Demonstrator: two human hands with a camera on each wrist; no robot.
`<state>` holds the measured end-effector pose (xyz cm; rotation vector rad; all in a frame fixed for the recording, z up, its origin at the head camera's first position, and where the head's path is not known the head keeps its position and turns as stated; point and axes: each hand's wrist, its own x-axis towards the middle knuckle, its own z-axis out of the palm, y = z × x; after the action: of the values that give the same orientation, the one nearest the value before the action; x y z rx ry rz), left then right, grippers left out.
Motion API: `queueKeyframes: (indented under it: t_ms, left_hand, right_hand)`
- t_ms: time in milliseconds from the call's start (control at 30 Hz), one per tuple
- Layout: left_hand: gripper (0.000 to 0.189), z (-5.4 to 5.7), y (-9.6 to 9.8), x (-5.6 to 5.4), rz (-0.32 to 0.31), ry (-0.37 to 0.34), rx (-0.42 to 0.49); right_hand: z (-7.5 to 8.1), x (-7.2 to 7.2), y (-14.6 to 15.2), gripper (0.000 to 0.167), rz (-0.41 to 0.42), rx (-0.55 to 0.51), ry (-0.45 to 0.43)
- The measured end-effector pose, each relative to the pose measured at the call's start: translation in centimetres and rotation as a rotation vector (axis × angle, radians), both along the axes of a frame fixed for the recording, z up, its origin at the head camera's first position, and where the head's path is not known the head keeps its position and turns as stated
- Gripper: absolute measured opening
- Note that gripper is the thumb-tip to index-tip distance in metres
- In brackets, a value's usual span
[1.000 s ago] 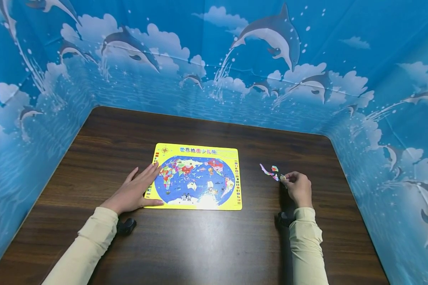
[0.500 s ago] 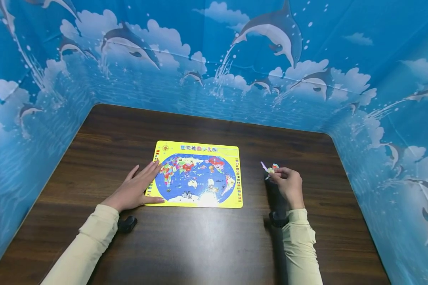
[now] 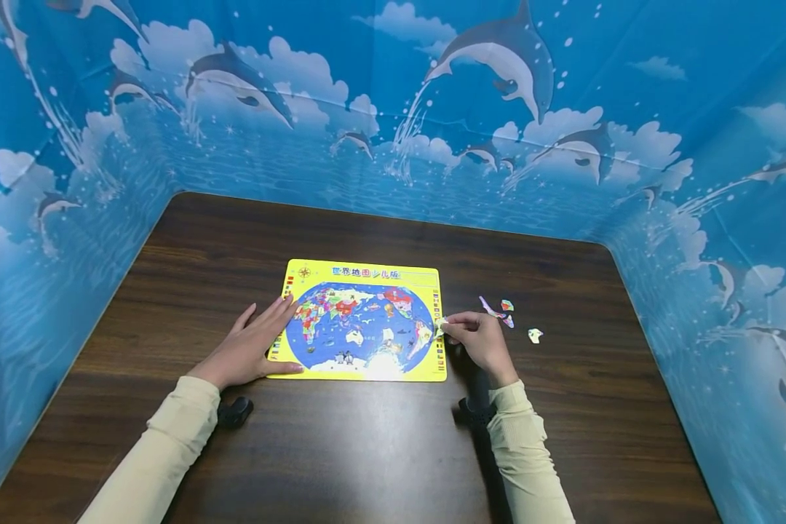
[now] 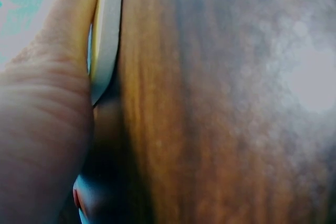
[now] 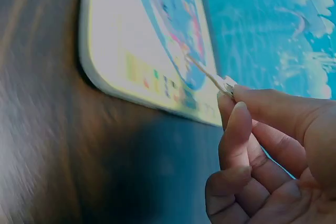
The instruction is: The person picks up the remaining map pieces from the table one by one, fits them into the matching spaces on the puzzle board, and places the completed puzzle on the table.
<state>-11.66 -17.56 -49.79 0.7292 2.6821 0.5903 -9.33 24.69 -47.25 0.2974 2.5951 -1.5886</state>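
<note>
A yellow-bordered world map puzzle board point(image 3: 367, 273) lies flat on the table. My left hand point(image 3: 252, 346) rests on its left edge, fingers spread straight across the border and thumb along the lower edge. In the left wrist view, part of that hand point(image 4: 47, 93) fills the left side beside the board's pale edge point(image 4: 107, 35). My right hand point(image 3: 481, 340) is over the board's right border, pinching a small puzzle piece point(image 3: 440, 327). The right wrist view shows the thin piece point(image 5: 207, 74) edge-on between thumb and fingertips; its print is hidden there.
Several loose puzzle pieces lie right of the board: a long purple one point(image 3: 490, 307), a red-green one point(image 3: 507, 306), a small pinkish one point(image 3: 509, 321) and a pale one point(image 3: 535, 335). Dolphin-printed blue cloth point(image 3: 393, 145) hangs around the dark wooden table point(image 3: 367, 451).
My right hand has moved left from the loose pieces to the board's right border, carrying a puzzle piece. The pale loose piece has come into view. My left hand has stayed put.
</note>
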Motion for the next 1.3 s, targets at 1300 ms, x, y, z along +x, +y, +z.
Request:
queueKeyframes:
  t_ms: [1300]
  left_hand:
    - [0.122, -0.1, 0.0, 0.0, -0.001, -0.003, 0.003]
  right_hand:
    - [-1.0, 0.5, -3.2, 0.025, 0.135, 0.274, 0.089]
